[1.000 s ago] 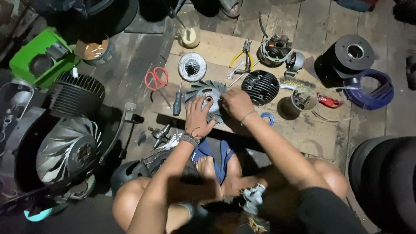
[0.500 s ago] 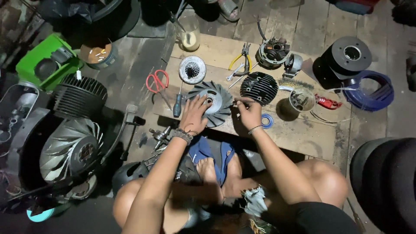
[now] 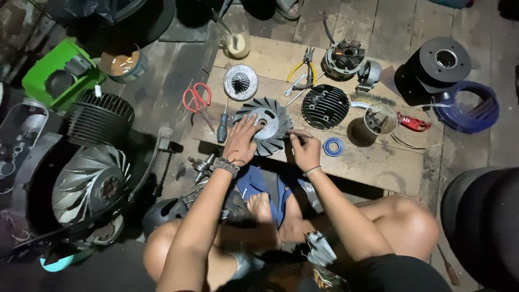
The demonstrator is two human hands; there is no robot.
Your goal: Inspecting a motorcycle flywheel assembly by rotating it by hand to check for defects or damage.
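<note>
The fan (image 3: 265, 125) is bare grey metal, dull with a faint sheen on its blades. The surface (image 3: 367, 162) is rough, stained wood. The finned head (image 3: 325, 106) looks matt black metal. The scissors (image 3: 197, 98) have glossy red plastic handles.

No packages, labels, signs or screens in view.

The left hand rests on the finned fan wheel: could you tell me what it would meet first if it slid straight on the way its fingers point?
Probably the small round toothed disc, beyond the fan wheel under the left hand; depth is uncertain.
</note>
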